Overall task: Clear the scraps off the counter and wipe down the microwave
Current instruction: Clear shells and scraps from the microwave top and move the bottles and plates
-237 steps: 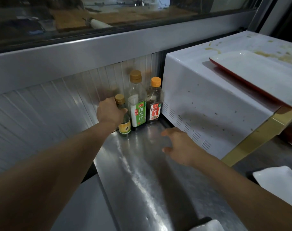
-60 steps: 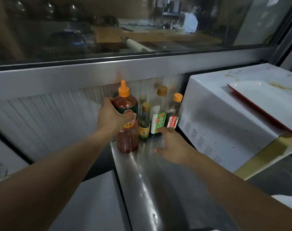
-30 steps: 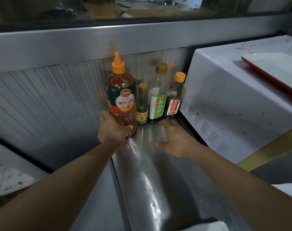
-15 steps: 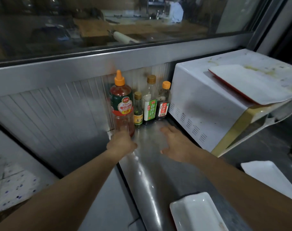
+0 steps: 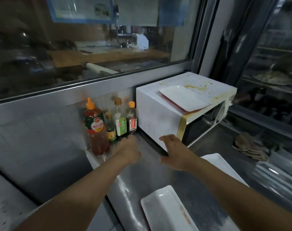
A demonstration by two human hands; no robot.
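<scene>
A white microwave [image 5: 156, 117] stands at the back right of the steel counter [image 5: 142, 179], its top smeared with yellow stains [image 5: 194, 87]. A white plate with a red rim [image 5: 182, 98] lies on its top. My right hand [image 5: 175, 150] hovers with relaxed fingers at the microwave's lower front corner, holding nothing. My left hand [image 5: 127, 150] is over the counter just in front of the bottles, blurred, and empty. A big red sauce bottle [image 5: 96, 129] stands leftmost in a row with three smaller bottles [image 5: 121, 121] against the back wall.
A white rectangular plate [image 5: 167, 210] with a red smear lies near the front of the counter; another white plate [image 5: 222, 165] sits right of my right arm. A brownish crumpled cloth [image 5: 249, 147] lies at the far right. A glass window runs behind.
My left hand let go of the red sauce bottle, which now stands in the row, and drew back rightward. My right hand moved right to the microwave's corner. The view pulled back.
</scene>
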